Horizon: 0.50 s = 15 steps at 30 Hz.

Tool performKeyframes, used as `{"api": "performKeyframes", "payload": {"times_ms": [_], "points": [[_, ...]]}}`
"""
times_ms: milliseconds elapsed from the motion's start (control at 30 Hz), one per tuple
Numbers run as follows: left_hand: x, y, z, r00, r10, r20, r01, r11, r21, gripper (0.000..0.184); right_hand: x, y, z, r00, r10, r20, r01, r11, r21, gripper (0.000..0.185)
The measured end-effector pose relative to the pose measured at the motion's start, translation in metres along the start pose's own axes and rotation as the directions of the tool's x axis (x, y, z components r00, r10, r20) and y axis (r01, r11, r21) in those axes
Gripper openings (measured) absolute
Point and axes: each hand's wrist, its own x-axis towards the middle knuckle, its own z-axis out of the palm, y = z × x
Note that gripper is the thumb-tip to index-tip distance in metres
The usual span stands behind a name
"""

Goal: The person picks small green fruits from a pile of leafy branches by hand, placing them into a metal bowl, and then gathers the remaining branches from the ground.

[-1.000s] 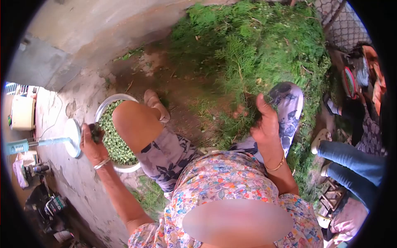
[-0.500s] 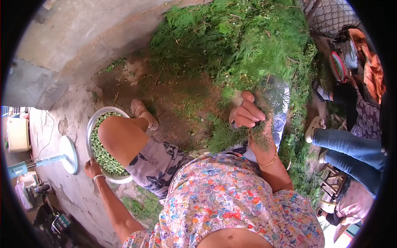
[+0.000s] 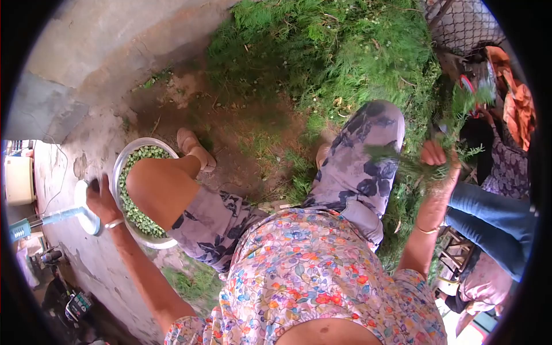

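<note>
My left hand [image 3: 103, 202] is beside the left rim of a metal basin [image 3: 117, 185] full of small green pods or berries [image 3: 140, 217]. A small dark thing shows between its thumb and fingers, too blurred to name. Out on the right, past my knee, my right hand [image 3: 440, 160] is closed round a feathery green sprig [image 3: 402, 164], smeared by motion. A big heap of similar green branches [image 3: 368, 63] covers the ground ahead and to the right.
A pale blue fan [image 3: 86, 221] stands at the left, by my left hand. At the right are a person's jeans-clad legs [image 3: 489, 210], another person in patterned clothing [image 3: 506, 167], an orange cloth [image 3: 516, 109] and wire mesh [image 3: 466, 26].
My right hand has swung outward to the right with the greenery, from above my knee. My left hand has lifted from the basin's rim, up and to the left.
</note>
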Motion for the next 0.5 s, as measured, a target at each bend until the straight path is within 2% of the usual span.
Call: {"api": "performKeyframes", "payload": {"times_ms": [33,67,100,167,200,233,267,300,333,367,400,467,500], "points": [[0.001,0.029,0.009,1.0,0.006,0.009,-0.004,0.989,-0.147,0.037,-0.004,-0.019,-0.023,0.993,-0.062,-0.101,0.05,0.992,-0.117,0.026],[-0.002,0.069,0.012,0.995,-0.007,0.103,0.027,0.981,-0.19,0.032,-0.014,-0.031,-0.044,0.937,-0.157,-0.312,0.04,0.936,-0.35,0.027],[-0.007,0.102,0.02,0.98,-0.015,0.197,0.061,0.971,-0.23,0.028,-0.026,-0.04,-0.065,0.83,-0.291,-0.476,-0.027,0.831,-0.555,0.027],[-0.012,0.133,0.049,0.952,0.128,0.277,-0.038,0.95,-0.311,0.026,-0.053,-0.042,-0.111,0.635,-0.545,-0.548,-0.259,0.518,-0.815,0.036],[-0.013,0.142,0.069,0.919,0.169,0.357,-0.052,0.947,-0.316,0.024,-0.077,-0.051,-0.168,0.668,-0.485,-0.565,-0.45,0.343,-0.825,0.042],[-0.018,0.149,0.09,0.877,0.206,0.435,-0.065,0.946,-0.318,0.023,-0.101,-0.058,-0.211,0.686,-0.417,-0.596,-0.602,0.135,-0.787,0.048],[-0.027,0.16,0.11,0.815,0.257,0.52,-0.112,0.949,-0.294,0.022,-0.12,-0.053,-0.206,0.758,-0.318,-0.569,-0.65,-0.301,-0.698,0.052],[-0.038,0.169,0.128,0.742,0.301,0.599,-0.162,0.948,-0.276,0.02,-0.134,-0.045,-0.197,0.794,-0.191,-0.577,-0.53,-0.682,-0.504,0.055],[-0.05,0.173,0.146,0.63,0.426,0.65,-0.255,0.903,-0.345,0.019,-0.142,-0.042,-0.204,0.789,-0.182,-0.586,-0.531,-0.682,-0.503,0.055],[-0.061,0.174,0.164,0.498,0.536,0.682,-0.332,0.844,-0.421,0.019,-0.146,-0.039,-0.212,0.858,-0.141,-0.495,-0.435,-0.712,-0.551,0.053],[-0.074,0.17,0.186,0.426,0.499,0.755,-0.353,0.86,-0.369,0.018,-0.145,-0.034,-0.218,0.913,-0.098,-0.397,-0.335,-0.735,-0.59,0.051],[-0.099,0.146,0.241,0.197,0.509,0.838,-0.434,0.812,-0.391,0.018,-0.07,-0.023,-0.115,0.816,-0.18,-0.549,-0.551,-0.528,-0.646,0.046],[-0.114,0.139,0.258,0.147,0.394,0.907,-0.366,0.874,-0.32,0.016,-0.042,-0.028,-0.1,0.877,-0.213,-0.431,-0.472,-0.546,-0.692,0.038]]}}
